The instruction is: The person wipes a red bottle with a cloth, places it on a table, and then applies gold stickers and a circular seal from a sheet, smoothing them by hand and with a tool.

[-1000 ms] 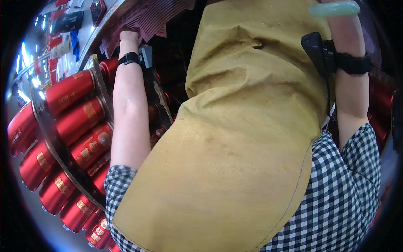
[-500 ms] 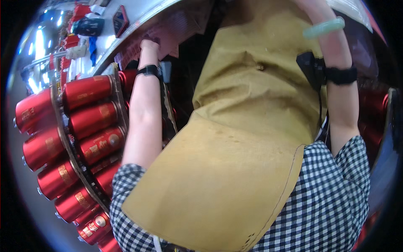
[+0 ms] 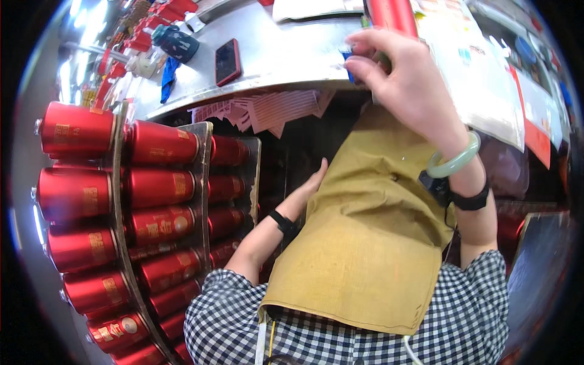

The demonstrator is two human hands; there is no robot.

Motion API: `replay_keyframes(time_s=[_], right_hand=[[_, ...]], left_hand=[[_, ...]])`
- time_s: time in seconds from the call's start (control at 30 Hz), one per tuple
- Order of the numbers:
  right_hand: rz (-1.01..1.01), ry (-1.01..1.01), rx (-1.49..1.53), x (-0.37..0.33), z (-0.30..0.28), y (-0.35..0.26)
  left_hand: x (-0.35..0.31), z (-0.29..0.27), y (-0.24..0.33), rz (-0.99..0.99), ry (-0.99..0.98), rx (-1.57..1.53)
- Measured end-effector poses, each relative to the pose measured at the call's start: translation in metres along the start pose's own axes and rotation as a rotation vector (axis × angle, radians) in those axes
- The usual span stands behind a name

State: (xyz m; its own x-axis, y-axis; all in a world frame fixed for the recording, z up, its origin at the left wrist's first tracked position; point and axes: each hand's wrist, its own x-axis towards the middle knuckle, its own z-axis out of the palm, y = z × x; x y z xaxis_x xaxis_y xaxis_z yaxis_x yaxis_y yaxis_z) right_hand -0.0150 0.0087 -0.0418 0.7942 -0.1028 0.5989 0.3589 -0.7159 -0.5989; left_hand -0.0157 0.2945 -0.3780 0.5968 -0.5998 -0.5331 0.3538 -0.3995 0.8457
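The right hand (image 3: 401,73) is curling beside a small blue piece (image 3: 347,56), grip unclear, light pressure probably suiting; the left hand (image 3: 315,180), hold unclear, is hanging by a mustard-yellow cloth apron (image 3: 359,255)

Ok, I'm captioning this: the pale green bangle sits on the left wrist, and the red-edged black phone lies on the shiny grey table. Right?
Wrong wrist: the head view shows the pale green bangle on the wrist of the right hand; the phone does lie on the table.
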Motion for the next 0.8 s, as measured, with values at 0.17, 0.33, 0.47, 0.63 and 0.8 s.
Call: replay_keyframes(time_s=[0.17, 0.33, 0.47, 0.63, 0.8], right_hand=[[0.096, -0.332, 0.079, 0.033, 0.058, 0.002], [0.197, -0.526, 0.010, 0.063, 0.128, 0.021], [0.158, -0.536, -0.216, 0.042, 0.168, 0.046], [0.235, -0.597, -0.380, 0.049, 0.163, 0.037], [0.199, -0.615, -0.447, 0.052, 0.165, 0.042]], left_hand=[[-0.028, 0.026, -0.003, -0.107, -0.176, -0.023], [-0.056, 0.042, -0.016, -0.177, -0.081, -0.107], [-0.069, 0.055, -0.022, -0.243, 0.062, -0.219], [-0.100, 0.088, -0.026, -0.325, 0.236, -0.407], [-0.142, 0.114, -0.082, -0.346, 0.305, -0.688]])
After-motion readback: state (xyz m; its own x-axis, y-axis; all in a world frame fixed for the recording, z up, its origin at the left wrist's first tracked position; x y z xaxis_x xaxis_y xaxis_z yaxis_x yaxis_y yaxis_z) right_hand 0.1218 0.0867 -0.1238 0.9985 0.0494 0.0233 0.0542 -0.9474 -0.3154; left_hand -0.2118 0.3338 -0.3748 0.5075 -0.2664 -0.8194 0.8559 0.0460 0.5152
